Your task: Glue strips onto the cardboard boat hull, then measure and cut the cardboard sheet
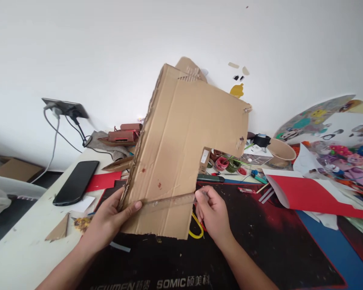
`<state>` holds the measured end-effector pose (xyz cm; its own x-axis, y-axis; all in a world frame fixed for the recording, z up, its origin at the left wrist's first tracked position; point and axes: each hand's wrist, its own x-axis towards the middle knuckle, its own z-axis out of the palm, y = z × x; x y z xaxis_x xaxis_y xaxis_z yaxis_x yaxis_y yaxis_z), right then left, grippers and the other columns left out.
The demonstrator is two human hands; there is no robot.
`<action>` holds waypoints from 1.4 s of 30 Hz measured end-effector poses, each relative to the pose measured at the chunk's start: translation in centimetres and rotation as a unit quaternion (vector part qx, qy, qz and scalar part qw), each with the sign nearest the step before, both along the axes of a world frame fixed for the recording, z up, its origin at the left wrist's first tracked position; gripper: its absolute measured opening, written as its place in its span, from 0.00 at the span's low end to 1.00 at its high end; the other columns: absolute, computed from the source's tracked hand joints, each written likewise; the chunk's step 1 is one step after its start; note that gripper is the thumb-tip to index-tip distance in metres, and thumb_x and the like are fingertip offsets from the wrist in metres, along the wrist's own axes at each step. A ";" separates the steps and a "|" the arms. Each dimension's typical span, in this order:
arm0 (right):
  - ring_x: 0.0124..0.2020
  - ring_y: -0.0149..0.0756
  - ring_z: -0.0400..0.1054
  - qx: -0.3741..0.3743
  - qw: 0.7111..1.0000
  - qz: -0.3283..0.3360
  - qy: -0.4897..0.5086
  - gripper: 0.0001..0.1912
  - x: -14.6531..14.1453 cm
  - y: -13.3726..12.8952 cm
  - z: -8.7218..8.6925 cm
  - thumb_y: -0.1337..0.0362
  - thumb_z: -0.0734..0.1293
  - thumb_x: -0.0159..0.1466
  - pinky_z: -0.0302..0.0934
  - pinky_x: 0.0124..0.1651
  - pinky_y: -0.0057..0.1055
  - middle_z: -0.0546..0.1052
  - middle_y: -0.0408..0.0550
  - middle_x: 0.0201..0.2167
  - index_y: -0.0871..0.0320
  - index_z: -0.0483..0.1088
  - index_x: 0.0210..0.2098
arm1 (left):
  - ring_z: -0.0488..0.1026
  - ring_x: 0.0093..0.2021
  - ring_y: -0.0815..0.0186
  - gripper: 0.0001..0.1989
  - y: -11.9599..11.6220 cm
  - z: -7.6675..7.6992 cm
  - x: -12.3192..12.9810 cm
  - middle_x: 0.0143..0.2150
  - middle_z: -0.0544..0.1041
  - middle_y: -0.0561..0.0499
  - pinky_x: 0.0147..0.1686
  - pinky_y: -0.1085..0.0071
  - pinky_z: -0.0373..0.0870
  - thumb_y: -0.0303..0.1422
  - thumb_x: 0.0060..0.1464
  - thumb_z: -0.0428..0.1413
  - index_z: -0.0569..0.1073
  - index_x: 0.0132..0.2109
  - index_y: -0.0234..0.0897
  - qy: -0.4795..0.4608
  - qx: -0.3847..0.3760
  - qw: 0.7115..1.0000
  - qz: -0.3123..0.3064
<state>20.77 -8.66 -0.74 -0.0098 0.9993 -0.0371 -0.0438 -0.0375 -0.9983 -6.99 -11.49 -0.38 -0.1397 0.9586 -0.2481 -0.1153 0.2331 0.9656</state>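
Observation:
A large piece of brown cardboard [181,133], with a notch cut from its right side, is held up and tilted above the black desk mat. My left hand [109,219] grips its lower left edge, the thumb pressing on the front face. Across the lower part of the cardboard lies a clear ruler [169,201], its left end by my left thumb. My right hand [210,209] pinches the ruler's right end at the cardboard's right edge. Scissors with yellow handles [196,227] show partly behind the cardboard; the rest of them is hidden.
A black phone [75,183] lies on the white table at left, near a cardboard scrap [57,229]. Red paper [314,193] rests at right. Open paint jars [222,163] and a tan bowl [281,151] stand at the back. A cabled power strip [65,108] is on the wall.

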 end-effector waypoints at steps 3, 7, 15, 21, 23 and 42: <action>0.12 0.26 0.53 0.001 1.000 -0.007 -0.028 0.30 0.1 -0.1 -0.6 0.35 0.72 0.65 0.49 0.17 0.23 0.63 0.32 0.11 0.54 0.66 0.29 | 0.84 0.45 0.49 0.28 -0.1 -0.1 0.5 0.45 0.87 0.42 0.39 0.63 0.83 0.53 0.46 0.73 0.84 0.47 0.39 -0.003 0.003 0.999 0.046; 0.11 0.26 0.53 0.011 0.998 -0.044 -0.035 0.30 0.7 0.0 -1.1 0.34 0.72 0.65 0.49 0.17 0.24 0.62 0.33 0.11 0.54 0.67 0.28 | 0.85 0.45 0.48 0.30 -0.3 -0.8 1.1 0.41 0.87 0.43 0.40 0.61 0.82 0.58 0.44 0.73 0.85 0.45 0.40 -0.009 -0.035 0.994 0.103; 0.11 0.27 0.55 -0.002 0.997 -0.070 -0.021 0.30 0.7 -0.1 -1.2 0.34 0.73 0.64 0.51 0.16 0.24 0.62 0.33 0.11 0.53 0.66 0.28 | 0.83 0.54 0.47 0.29 -0.8 -2.0 2.5 0.53 0.86 0.41 0.48 0.59 0.82 0.54 0.51 0.71 0.82 0.53 0.41 -0.075 0.010 0.994 0.080; 0.12 0.28 0.54 -0.017 0.997 -0.074 -0.012 0.32 0.3 -0.3 -1.5 0.33 0.73 0.63 0.51 0.16 0.25 0.61 0.33 0.11 0.52 0.63 0.26 | 0.83 0.54 0.48 0.29 -1.0 -1.3 3.1 0.56 0.85 0.42 0.52 0.56 0.82 0.47 0.48 0.75 0.79 0.54 0.42 -0.072 0.020 0.996 0.052; 0.12 0.28 0.54 -0.022 0.997 -0.067 -0.011 0.33 0.3 -0.5 -1.6 0.33 0.72 0.64 0.51 0.17 0.25 0.61 0.33 0.11 0.52 0.61 0.24 | 0.84 0.53 0.48 0.28 -1.0 -1.3 3.2 0.55 0.86 0.42 0.51 0.56 0.82 0.48 0.49 0.74 0.79 0.54 0.42 -0.077 0.021 0.995 0.054; 0.13 0.28 0.55 -0.014 0.999 -0.047 -0.023 0.33 0.7 -0.8 -1.3 0.33 0.72 0.64 0.51 0.18 0.25 0.62 0.35 0.12 0.52 0.61 0.22 | 0.84 0.52 0.46 0.29 -0.5 -1.0 3.5 0.53 0.86 0.41 0.50 0.53 0.84 0.43 0.48 0.75 0.78 0.55 0.40 -0.135 0.026 0.987 0.082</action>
<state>21.47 -9.46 -2.07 0.0870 0.9942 -0.0639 -0.0031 -0.0639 -0.9980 -3.47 -11.95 -1.40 -0.2284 0.9411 -0.2492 -0.4028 0.1417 0.9042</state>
